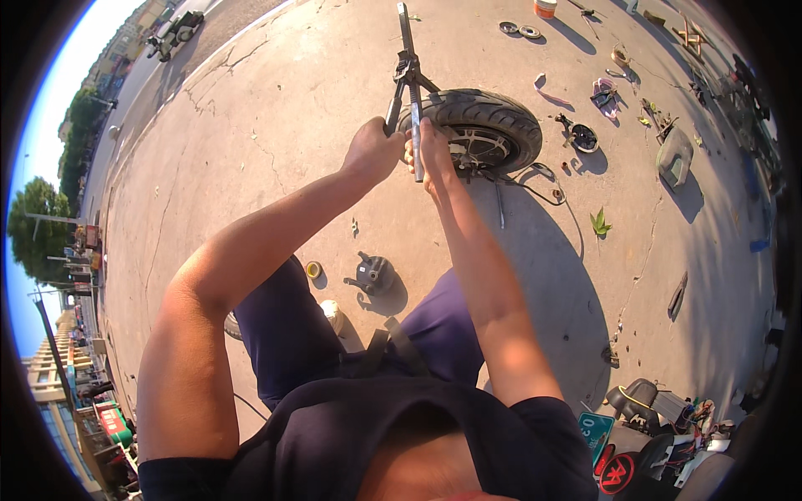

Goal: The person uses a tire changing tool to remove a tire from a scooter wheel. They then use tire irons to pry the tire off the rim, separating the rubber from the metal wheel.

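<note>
A metal lever tool [408, 69] with a notched bar and a sliding jaw stands at the top centre, resembling a tyre bead breaker. My left hand [371, 150] grips its black lever handle. Around the lower part of the notched bar closes my right hand [437, 150]. One arm of the tool reaches to the edge of a black tyre [501, 113] on a spoked metal wheel hub [485, 143]; the exact contact is hard to see. A cable [539, 195] runs from the hub, and a thin metal rod [500, 206] lies just below the wheel.
Between my legs on the concrete are a black metal housing [371, 275] and a yellow tape roll [313, 270]. To the right lie a round brake part [583, 138], a grey curved cover [675, 158], pliers [677, 294] and piled scooter parts [651, 407]. An orange-white tub [545, 8] stands farther off.
</note>
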`<control>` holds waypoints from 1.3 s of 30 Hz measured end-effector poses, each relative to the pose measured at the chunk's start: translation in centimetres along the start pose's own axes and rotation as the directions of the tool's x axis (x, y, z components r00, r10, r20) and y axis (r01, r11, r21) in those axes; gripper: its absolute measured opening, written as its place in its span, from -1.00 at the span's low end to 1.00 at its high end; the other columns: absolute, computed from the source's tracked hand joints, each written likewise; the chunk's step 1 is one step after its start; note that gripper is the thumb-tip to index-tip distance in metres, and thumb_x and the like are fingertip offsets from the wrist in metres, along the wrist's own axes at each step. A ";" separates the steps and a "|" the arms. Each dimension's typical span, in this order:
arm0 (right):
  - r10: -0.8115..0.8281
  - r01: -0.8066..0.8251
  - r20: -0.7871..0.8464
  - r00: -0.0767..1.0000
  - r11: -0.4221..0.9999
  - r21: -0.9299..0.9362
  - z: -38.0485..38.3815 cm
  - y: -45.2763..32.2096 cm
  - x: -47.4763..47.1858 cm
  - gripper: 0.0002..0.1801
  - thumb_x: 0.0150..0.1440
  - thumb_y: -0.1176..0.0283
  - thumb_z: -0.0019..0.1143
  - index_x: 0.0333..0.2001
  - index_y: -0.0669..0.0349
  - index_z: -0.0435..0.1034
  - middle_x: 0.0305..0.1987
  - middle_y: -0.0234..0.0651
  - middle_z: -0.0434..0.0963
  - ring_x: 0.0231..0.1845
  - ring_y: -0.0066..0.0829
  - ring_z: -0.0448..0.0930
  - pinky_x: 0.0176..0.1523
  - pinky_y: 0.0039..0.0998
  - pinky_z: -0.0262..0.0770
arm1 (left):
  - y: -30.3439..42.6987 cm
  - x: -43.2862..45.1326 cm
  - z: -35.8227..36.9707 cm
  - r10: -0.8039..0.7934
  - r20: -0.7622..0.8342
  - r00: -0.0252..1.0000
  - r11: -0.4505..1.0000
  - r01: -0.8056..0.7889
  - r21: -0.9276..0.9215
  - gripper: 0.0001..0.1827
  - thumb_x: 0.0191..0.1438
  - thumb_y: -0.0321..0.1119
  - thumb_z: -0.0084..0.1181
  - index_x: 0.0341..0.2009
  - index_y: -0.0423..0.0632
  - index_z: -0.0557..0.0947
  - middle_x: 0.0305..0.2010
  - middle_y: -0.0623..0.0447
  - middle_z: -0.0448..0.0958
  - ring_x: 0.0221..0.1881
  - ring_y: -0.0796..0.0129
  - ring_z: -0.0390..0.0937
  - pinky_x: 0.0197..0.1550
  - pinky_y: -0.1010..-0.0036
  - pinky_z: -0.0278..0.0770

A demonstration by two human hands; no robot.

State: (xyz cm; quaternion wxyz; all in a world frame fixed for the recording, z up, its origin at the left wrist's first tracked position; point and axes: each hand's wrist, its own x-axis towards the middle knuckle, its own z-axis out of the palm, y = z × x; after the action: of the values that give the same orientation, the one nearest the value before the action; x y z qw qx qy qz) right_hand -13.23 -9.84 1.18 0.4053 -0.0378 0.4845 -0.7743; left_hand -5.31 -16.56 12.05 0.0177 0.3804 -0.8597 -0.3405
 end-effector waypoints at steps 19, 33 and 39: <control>-0.030 0.017 -0.093 0.995 0.991 -0.134 0.6 -1.8 -1.2 -0.53 0.32 -0.01 -0.22 -0.27 0.20 0.38 -0.58 -0.48 0.33 -0.64 -0.62 0.40 -0.61 -0.54 0.33 | -1.7 1.2 3.1 0.095 0.151 0.984 0.854 -0.003 -0.520 -0.55 0.11 -0.46 -0.07 0.12 -0.21 0.29 -0.30 -0.04 0.46 -0.35 0.29 0.50 -0.35 0.37 0.48; 0.048 -0.058 0.071 0.996 0.986 0.154 -1.5 0.3 1.1 -0.52 0.31 -0.03 -0.24 -0.11 0.20 0.31 -0.66 -0.40 0.28 -0.75 -0.60 0.31 -0.73 -0.56 0.20 | 3.8 0.8 -4.5 -0.109 0.345 0.932 0.966 0.181 -0.185 -0.43 0.00 -0.11 0.20 0.01 -0.17 0.37 -0.37 -0.01 0.42 -0.41 0.37 0.40 -0.46 0.33 0.34; -0.023 0.022 0.023 0.999 0.998 0.050 -2.1 1.2 1.1 -0.50 0.31 -0.04 -0.26 -0.19 0.20 0.41 -0.57 -0.45 0.38 -0.65 -0.59 0.39 -0.59 -0.51 0.34 | 0.6 -0.5 0.4 0.063 0.169 0.984 0.953 -0.009 -0.303 -0.37 0.04 -0.10 0.21 0.09 -0.19 0.31 -0.30 -0.04 0.49 -0.29 0.31 0.51 -0.24 0.35 0.49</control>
State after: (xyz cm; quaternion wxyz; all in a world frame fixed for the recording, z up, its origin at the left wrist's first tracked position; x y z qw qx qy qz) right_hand -14.17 -9.31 -1.21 0.4031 -0.0422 0.4596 -0.7902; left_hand -5.47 -15.65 12.20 0.0053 0.3255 -0.8028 -0.4995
